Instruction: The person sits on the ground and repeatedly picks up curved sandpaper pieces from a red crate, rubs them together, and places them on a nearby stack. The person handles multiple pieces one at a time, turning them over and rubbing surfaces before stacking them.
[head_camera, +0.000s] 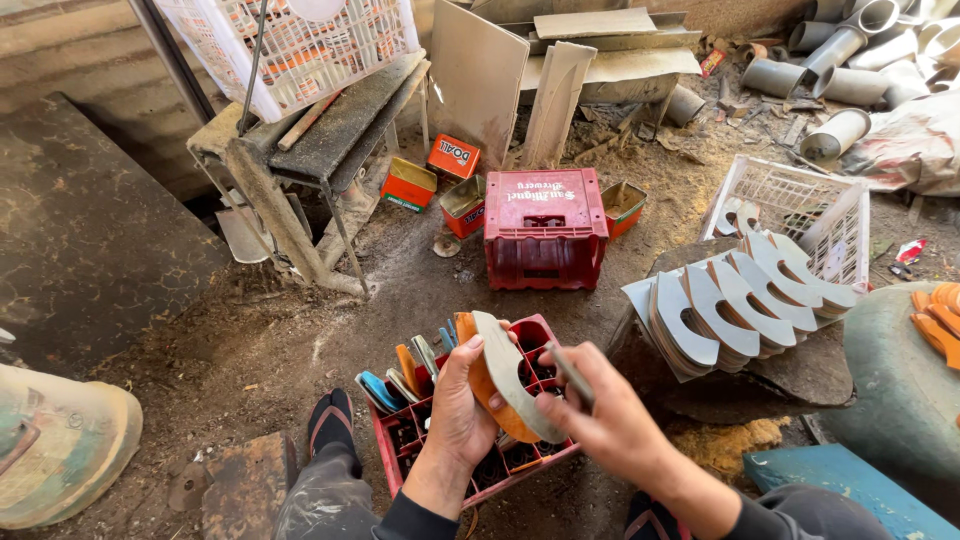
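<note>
Dusty bare ground (300, 340) littered with sawdust is stretching across this cluttered outdoor workspace, with grey pipes (850, 50) and flat boards (600, 40) piling up at the back. Low in the middle, the person's left hand (460, 410) is closing around a curved grey piece (512, 375) shaped like a crescent, thumb on its near face and fingers wrapping behind it, with an orange piece of the same shape lying against its back. The right hand (610, 415) is pinching a thin grey stick (572, 372) between thumb and fingers, its tip lying just beside the curved piece's right edge; whether the two are touching is hard to tell. Both hands are hovering directly above a red divided crate (400, 440) on the ground, where several coloured flat pieces are standing in the left compartments. To the right, a fanned stack of grey crescent pieces (740, 300) is resting on a dark slab (800, 380), and a white plastic basket (810, 210) is leaning behind it. Further back, a second red crate (545, 230) is sitting upside down near some small orange tins (455, 157). A sock-clad foot (330, 420) is showing at the lower left, beside the divided crate.
</note>
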